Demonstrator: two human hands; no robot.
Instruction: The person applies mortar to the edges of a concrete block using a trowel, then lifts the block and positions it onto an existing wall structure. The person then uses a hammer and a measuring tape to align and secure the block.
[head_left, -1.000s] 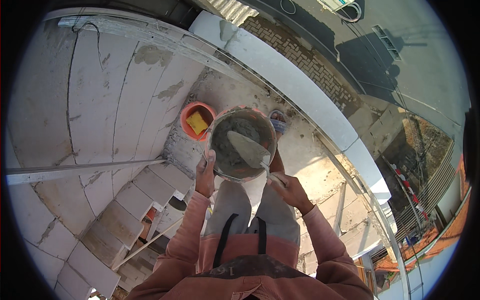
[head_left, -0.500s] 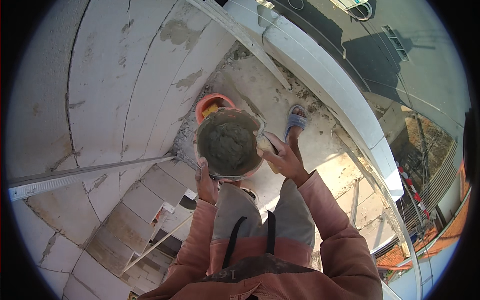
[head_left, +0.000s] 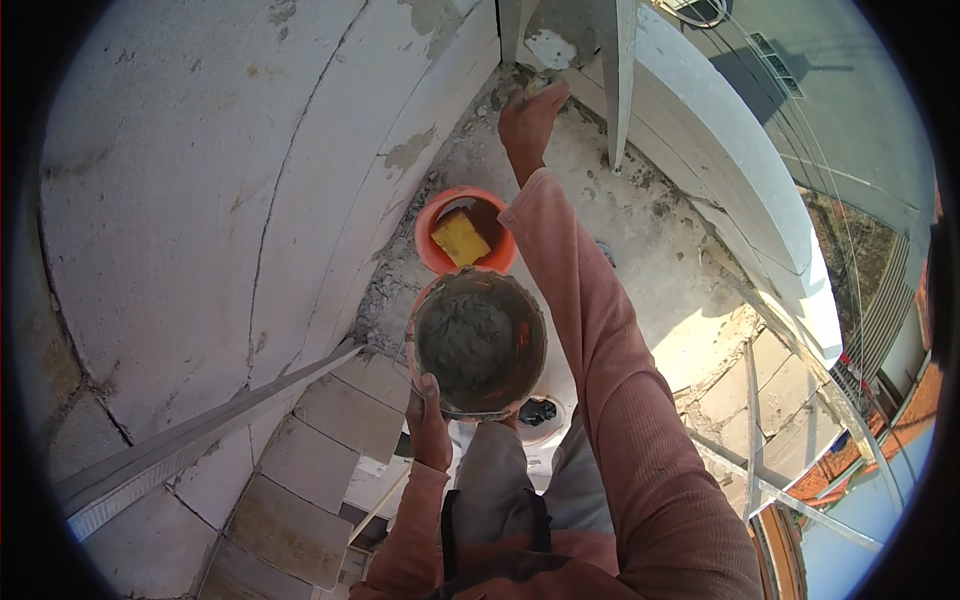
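My left hand (head_left: 429,428) grips the near left rim of a round bucket (head_left: 412,345), its thumb over the edge. Wet grey mortar (head_left: 470,330) lies inside, and the bucket is held up in front of my legs. Stretched far ahead, my right hand (head_left: 530,122) is closed on a trowel, mostly hidden by the fingers. It is at the foot of the far corner, just below a wet mortar patch (head_left: 550,48) on the grey surface. Beyond the held bucket, an orange bucket (head_left: 427,220) on the floor holds a yellow sponge (head_left: 460,238) in brownish water.
A pale block wall (head_left: 300,180) rises on the left, with rubble along its foot. A low block parapet (head_left: 745,190) curves along the right. An upright metal bar (head_left: 619,90) stands near my right hand; another long bar (head_left: 210,430) slants at the lower left.
My right hand has moved with the trowel from the bucket's right rim to the far corner. The bucket in my left hand has shifted slightly nearer and right, and the view has turned.
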